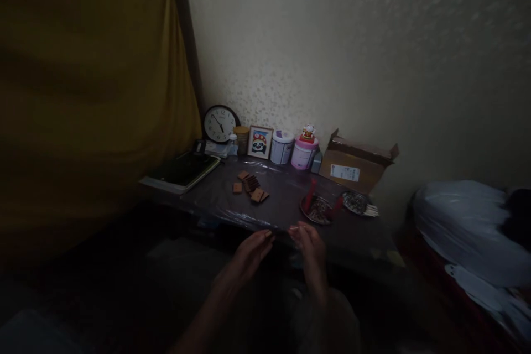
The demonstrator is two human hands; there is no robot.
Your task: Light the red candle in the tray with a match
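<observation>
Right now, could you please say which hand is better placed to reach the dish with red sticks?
Probably the right hand: it lies nearer the dish, while the left hand is farther away.

The bare left hand [251, 253] and bare right hand [310, 247] are apart near the dark plastic-covered table [215, 196], which carries small brown square pieces [256, 194].

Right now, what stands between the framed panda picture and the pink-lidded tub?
In the head view, a white lidded tub stands between the framed panda picture and the pink-lidded tub.
</observation>
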